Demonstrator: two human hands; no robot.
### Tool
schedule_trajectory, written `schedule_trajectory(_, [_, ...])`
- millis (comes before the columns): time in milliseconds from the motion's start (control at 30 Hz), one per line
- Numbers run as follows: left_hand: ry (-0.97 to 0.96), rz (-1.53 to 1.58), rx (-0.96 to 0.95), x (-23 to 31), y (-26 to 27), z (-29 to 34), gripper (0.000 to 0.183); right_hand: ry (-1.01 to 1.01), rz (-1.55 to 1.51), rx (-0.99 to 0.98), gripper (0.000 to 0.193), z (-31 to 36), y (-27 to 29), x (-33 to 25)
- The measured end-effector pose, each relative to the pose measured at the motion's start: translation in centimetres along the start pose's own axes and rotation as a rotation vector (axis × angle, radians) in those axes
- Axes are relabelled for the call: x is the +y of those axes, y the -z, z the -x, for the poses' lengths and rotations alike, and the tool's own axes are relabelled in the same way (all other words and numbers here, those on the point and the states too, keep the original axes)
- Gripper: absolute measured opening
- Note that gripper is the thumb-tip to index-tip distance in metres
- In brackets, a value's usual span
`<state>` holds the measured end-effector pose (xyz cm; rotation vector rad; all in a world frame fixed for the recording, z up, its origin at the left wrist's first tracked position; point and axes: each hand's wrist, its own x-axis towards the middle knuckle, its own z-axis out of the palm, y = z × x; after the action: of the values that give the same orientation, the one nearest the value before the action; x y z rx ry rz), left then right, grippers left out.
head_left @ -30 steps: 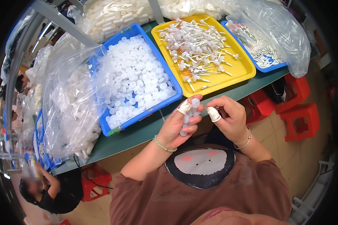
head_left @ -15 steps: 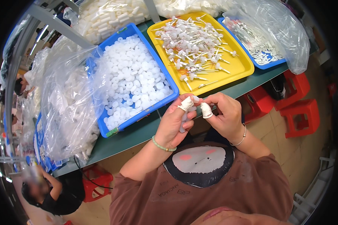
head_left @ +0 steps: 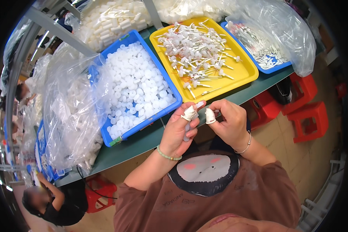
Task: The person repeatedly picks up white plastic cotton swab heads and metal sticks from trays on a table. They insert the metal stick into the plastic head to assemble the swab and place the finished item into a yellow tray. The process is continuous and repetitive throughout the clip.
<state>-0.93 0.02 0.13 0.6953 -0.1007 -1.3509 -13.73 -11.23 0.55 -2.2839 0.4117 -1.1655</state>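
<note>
My left hand [head_left: 177, 130] is in front of the blue tray, its fingers curled round several translucent white plastic discs [head_left: 186, 133]. One whitish piece [head_left: 199, 104] stands up at its fingertips, and its thumb wears a white wrap [head_left: 188, 113]. A short gap to the right, my right hand [head_left: 232, 119] is closed in a pinch, a white wrap [head_left: 210, 116] on its thumb too. Something small and pale shows between that thumb and finger, too little of it to name. Ahead are a blue tray of translucent discs [head_left: 137, 83] and a yellow tray [head_left: 236, 79] of white pins with discs on them.
A second blue tray [head_left: 275, 70] at the far right holds thin white pins under clear plastic. Clear bags of white parts [head_left: 71, 104] crowd the left and back. Red stools [head_left: 311, 123] stand beyond the table edge. Another person [head_left: 46, 201] sits at lower left.
My hands, close together before, are now apart, the right one drawn slightly away from the left. The left still holds the discs. The whole view has shifted slightly.
</note>
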Motion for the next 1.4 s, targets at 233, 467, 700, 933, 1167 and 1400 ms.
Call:
schedule_trajectory(233, [-0.039,-0.049,0.013,-0.3,-0.5,0.2,0.029,-0.128,-0.004,-0.038,0.018,-0.1,0.4,-1.0])
schedule_trajectory(467, [-0.078,-0.088,-0.006,-0.7,-0.2,0.2,0.042,-0.307,-0.115,-0.069,0.016,0.2,0.4,-1.3])
schedule_trajectory(700, [-0.094,-0.169,0.026,-0.8,-0.8,0.5,0.042,-0.411,-0.299,-0.082,0.013,0.6,0.6,-1.5])
schedule_trajectory(933, [-0.097,-0.272,0.026,-0.6,-1.0,0.7,0.041,-0.358,-0.455,-0.180,0.029,0.9,0.1,-0.9])
schedule_trajectory(1167, [-0.066,-0.404,-0.008,0.8,-0.2,0.5,0.032,-0.329,-0.326,-0.179,0.020,0.6,0.2,-0.5])
schedule_trajectory(1400, [-0.058,-0.346,0.025,1.0,-0.5,0.3,0.026,-0.342,-0.343,-0.259,0.009,-0.5,1.3,-1.1])
